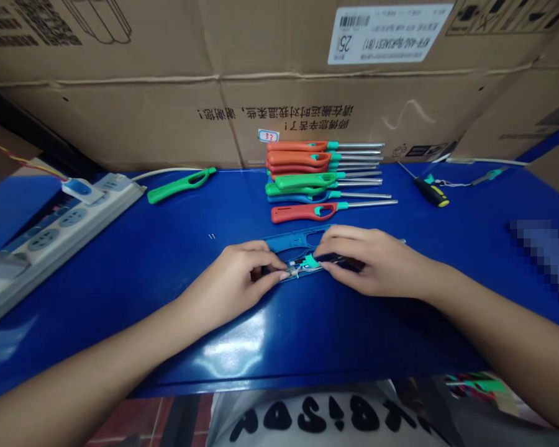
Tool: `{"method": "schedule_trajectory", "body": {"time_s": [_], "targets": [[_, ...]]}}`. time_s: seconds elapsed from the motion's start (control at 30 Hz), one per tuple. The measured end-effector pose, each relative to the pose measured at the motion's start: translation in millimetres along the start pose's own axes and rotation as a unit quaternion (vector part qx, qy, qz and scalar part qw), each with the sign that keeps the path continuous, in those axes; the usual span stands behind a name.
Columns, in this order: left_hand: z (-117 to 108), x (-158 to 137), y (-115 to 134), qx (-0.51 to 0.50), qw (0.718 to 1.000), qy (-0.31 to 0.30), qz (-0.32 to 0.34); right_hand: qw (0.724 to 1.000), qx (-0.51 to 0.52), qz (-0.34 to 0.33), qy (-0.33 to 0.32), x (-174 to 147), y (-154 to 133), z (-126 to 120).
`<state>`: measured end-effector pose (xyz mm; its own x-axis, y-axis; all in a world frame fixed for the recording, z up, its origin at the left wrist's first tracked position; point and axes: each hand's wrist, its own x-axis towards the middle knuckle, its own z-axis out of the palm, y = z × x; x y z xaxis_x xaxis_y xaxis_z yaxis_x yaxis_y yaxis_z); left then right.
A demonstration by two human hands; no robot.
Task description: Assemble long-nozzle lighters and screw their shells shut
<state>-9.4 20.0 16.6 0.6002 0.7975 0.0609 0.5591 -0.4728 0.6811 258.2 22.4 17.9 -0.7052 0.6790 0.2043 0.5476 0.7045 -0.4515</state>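
Note:
Both hands are at an opened blue lighter at the middle of the table. One blue shell half (286, 241) lies just behind my fingers, its inside facing up. In front of it, the other half carries the inner parts, with a turquoise trigger (310, 261) and thin wires. My left hand (245, 270) pinches the clear end piece (292, 271) between thumb and forefinger. My right hand (363, 257) has its fingertips closed at the trigger and wires; the fingers hide much of the metal tube side.
Behind lies a stack of long-nosed lighters (302, 181). A green shell half (181, 187), a power strip (69, 226) and tiny screws (212, 236) are left. A screwdriver (431, 191) and loose lighter parts (487, 177) lie right. A cardboard box (168, 118) walls the back.

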Motion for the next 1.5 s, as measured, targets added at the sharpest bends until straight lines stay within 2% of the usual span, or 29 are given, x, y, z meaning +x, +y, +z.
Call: {"method": "schedule_trajectory", "body": {"time_s": [0.13,0.23,0.67,0.9,1.07,1.2,1.5], "targets": [[-2,-1,2,0.017,1.000,0.002,0.013,0.997,-0.004,0.026,-0.068,1,5,-10],[-3,-3,3,0.041,0.999,-0.003,0.022,0.996,0.021,0.027,-0.086,1,7,-11],[-4,-6,1,0.112,0.993,-0.014,0.028,0.995,0.054,0.026,-0.085,0,8,-15],[-2,-8,6,0.153,0.984,0.033,0.081,0.995,0.069,0.039,-0.065,3,10,-8],[4,-9,8,0.150,0.977,-0.022,0.150,0.995,0.065,0.038,-0.067,4,10,-8],[10,-9,6,0.177,0.972,-0.048,0.148,0.996,0.057,0.036,-0.067,3,9,-9],[12,-9,5,0.188,0.970,-0.050,0.148,0.995,0.045,0.006,-0.084,0,9,-13]]}}
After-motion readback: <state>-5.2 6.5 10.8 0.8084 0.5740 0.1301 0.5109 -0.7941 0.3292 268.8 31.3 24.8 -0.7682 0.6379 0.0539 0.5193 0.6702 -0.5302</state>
